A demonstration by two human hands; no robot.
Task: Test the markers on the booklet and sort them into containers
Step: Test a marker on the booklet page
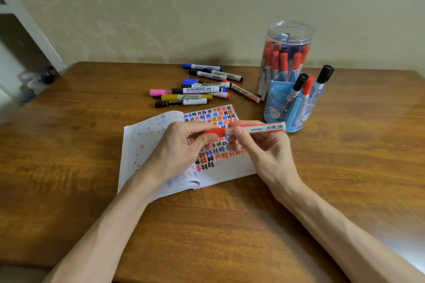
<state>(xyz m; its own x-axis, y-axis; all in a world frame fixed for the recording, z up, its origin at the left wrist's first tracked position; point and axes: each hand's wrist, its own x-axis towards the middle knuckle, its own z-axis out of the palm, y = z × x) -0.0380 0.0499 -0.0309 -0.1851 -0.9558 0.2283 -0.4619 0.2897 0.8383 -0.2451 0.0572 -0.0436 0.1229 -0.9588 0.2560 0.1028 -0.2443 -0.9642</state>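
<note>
The booklet (pixel 142 145) lay open on the table (pixel 207 225). Behind the booklet lay a heap of loose markers (pixel 195 89). Behind and right of the booklet stood a jar (pixel 299 34) holding markers. An organiser (pixel 273 108) with three upright markers stood just right of the booklet. Over the booklet, the left hand (pixel 181 147) and right hand (pixel 264 147) gripped the held marker (pixel 257 128) crosswise.

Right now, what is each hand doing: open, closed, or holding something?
Left hand: closed, holding the red marker.
Right hand: closed, holding the same marker.
</note>
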